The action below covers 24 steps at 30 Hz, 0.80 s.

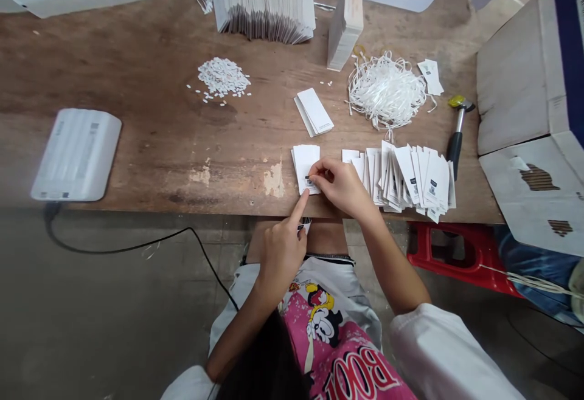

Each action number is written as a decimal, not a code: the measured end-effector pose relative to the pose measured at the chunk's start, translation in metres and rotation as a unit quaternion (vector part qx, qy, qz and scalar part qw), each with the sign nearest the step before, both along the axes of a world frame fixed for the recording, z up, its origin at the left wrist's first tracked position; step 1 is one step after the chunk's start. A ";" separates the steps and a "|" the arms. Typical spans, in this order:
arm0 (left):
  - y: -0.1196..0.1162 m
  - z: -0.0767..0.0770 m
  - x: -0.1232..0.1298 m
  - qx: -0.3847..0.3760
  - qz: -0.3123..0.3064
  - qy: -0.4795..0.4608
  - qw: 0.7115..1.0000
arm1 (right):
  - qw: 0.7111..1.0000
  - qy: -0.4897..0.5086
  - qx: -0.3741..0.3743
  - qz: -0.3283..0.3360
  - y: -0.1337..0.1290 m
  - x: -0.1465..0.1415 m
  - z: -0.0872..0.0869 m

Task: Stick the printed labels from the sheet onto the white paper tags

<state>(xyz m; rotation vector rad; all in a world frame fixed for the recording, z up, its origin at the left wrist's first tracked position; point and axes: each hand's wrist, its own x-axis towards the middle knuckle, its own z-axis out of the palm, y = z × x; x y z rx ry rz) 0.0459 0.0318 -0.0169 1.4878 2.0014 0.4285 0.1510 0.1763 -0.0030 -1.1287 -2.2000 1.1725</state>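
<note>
A small stack of white card tags [305, 160] lies at the table's front edge, the top one printed near its lower end. My right hand [340, 182] bends over it from the right, thumb and index finger pinched together on the print; what they hold is too small to make out. From below, my left hand [283, 245] touches the stack's lower edge with its outstretched index finger. Its other fingers are curled around a white tag [304, 226] with a dark mark, mostly hidden. Right of my right hand, a fanned row of printed tags [401, 178] lies along the edge.
Behind are blank cards [314, 112], small white pieces [223, 78], white strings [387, 91], a long row of tags [264, 5] and an upright card stack [345, 23]. A hammer [457, 135] and carton [515, 84] are right; a white device [76, 154] with a cable is left.
</note>
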 end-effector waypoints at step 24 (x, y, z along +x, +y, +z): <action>0.011 0.016 0.019 -0.100 -0.050 0.177 0.978 | 0.994 -0.058 0.093 0.024 0.002 0.004 0.013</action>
